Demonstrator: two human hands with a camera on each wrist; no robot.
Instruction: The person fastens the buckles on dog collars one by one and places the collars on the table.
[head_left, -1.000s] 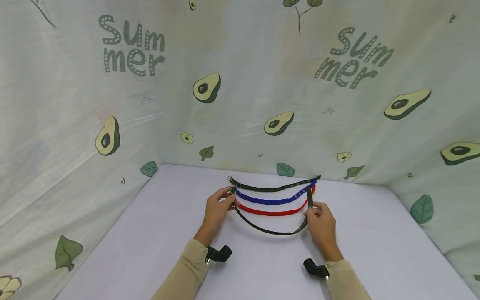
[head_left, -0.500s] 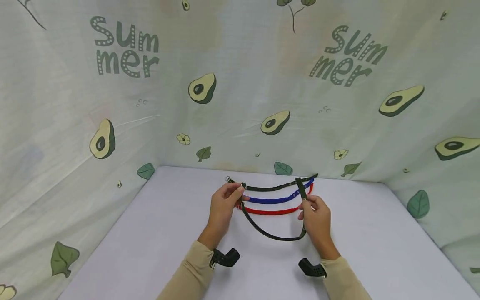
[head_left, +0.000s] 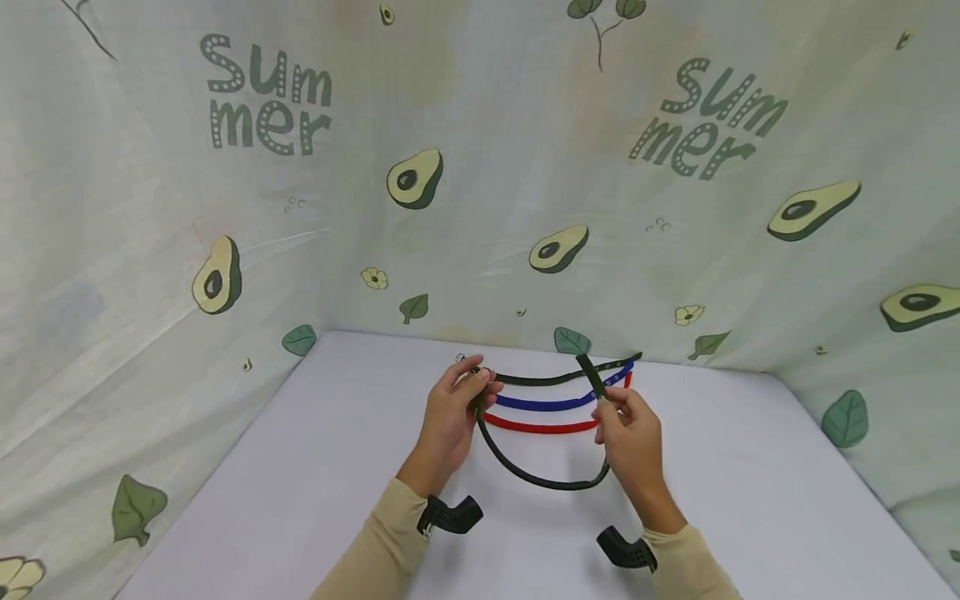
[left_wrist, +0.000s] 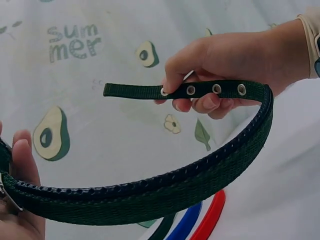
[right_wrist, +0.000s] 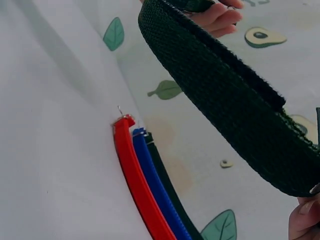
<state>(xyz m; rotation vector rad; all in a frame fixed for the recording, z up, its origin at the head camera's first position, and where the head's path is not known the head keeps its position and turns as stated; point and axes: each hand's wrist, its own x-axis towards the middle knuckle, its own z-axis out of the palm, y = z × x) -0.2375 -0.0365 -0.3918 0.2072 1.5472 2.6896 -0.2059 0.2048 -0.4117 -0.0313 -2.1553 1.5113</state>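
Note:
A dark green collar (head_left: 551, 485), likely a pet's, hangs in a deep sag between the two hands above the table. The left hand (head_left: 450, 417) holds its buckle end; the buckle is mostly hidden in the head view, and a metal edge of it (left_wrist: 11, 192) shows in the left wrist view. The right hand (head_left: 633, 442) pinches the other end near the metal eyelets (left_wrist: 216, 88), and the tip (head_left: 588, 371) sticks up past the fingers, leaning left. Behind lie a red collar (head_left: 540, 428), a blue collar (head_left: 543, 406) and another dark green collar (head_left: 532, 382).
The three lying collars curve side by side on the white table (head_left: 300, 500), toward its back edge. A cloth backdrop (head_left: 480, 167) printed with avocados and leaves rises behind and at both sides. A black wrist mount is on each forearm.
The left hand has moved right and the right hand slightly left, so the held collar sags deeper. Its free tip has tilted over to the left, and the buckle has turned out of sight.

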